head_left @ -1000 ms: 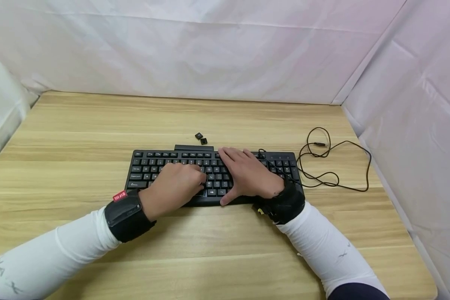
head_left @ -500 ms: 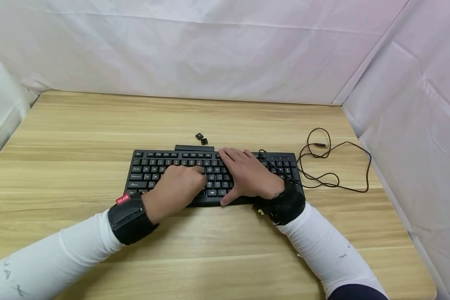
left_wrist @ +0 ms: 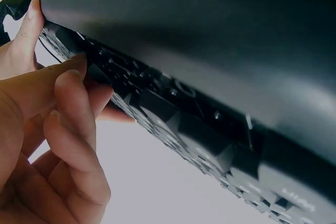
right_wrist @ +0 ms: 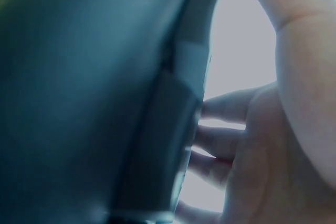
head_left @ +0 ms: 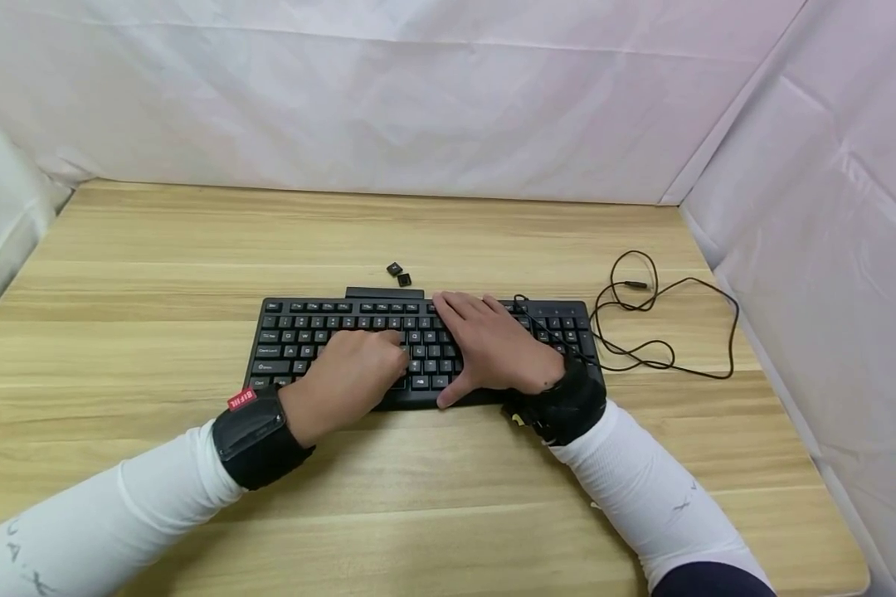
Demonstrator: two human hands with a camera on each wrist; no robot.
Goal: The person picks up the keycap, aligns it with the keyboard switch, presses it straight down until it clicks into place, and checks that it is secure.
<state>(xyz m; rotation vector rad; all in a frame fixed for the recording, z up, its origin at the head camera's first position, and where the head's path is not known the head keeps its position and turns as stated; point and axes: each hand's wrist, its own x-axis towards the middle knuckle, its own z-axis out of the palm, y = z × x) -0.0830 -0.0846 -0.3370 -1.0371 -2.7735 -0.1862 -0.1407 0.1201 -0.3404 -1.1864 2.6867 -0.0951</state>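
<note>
A wood-grain desk (head_left: pixel 493 497) carries the black keyboard (head_left: pixel 426 356), whose front edge faces the person at 6 o'clock. Both hands are on it; the step in hand looks like close work on one key in the lower rows, though whether that key is being freed or seated cannot be told. The cable (head_left: pixel 636 285) crosses the keyboard's 3 o'clock end and lies looped beyond it. The right hand (head_left: pixel 489 348) rests spread on the keys, thumb at the front edge, fingers reaching toward 12 o'clock, apparently as a brace; the next move calls for that steadiness. The left hand (head_left: pixel 354 369), at 9 o'clock from the right, has its fingers curled down onto the keyboard, which lies directly beneath them. A long black bar (head_left: pixel 385 293) sits at the back edge, at 11 o'clock from the keyboard's middle, and a long opening (left_wrist: pixel 168 90) shows along the front row. Loose keycaps (head_left: pixel 394 269), two of them, lie just past the bar toward 1 o'clock. Smallest, a key (left_wrist: pixel 100 75) seems pinched between the left thumb and index finger; moving it calls for fingertip precision beside its neighbours.
</note>
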